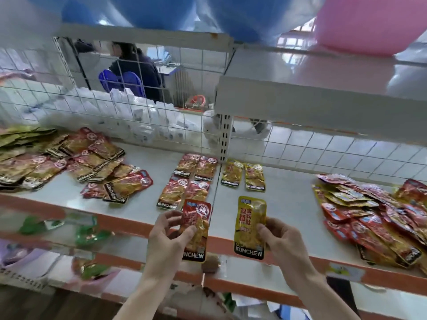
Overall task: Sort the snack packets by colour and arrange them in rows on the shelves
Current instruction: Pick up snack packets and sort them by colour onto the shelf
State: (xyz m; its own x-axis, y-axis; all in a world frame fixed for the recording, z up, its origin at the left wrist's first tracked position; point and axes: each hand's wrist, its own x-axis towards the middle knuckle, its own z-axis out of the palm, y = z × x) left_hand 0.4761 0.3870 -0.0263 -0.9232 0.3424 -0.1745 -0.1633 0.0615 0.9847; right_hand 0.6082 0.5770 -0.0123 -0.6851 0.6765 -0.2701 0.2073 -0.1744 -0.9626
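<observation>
Hands [169,229] [280,236] hold red packet [197,212], yellow packet [250,218], seemingly aloft.

The left hand [171,229] pinches a red foil snack packet [197,218] by its lower half, thumb on the front. It holds the packet upright over the orange front edge of the white shelf [288,197]. The right hand [280,236] grips a yellow foil snack packet [250,225] the same way, near the red one but apart from it. Beyond the red packet, four red packets [184,181] lie flat on the shelf in two pairs. To their right, two yellow packets [235,174] lie side by side. A loose heap of red and yellow packets [374,218] sits at the right end, and another mixed heap [97,162] sits at the left. A white wire grid [147,72] backs the shelf.
</observation>
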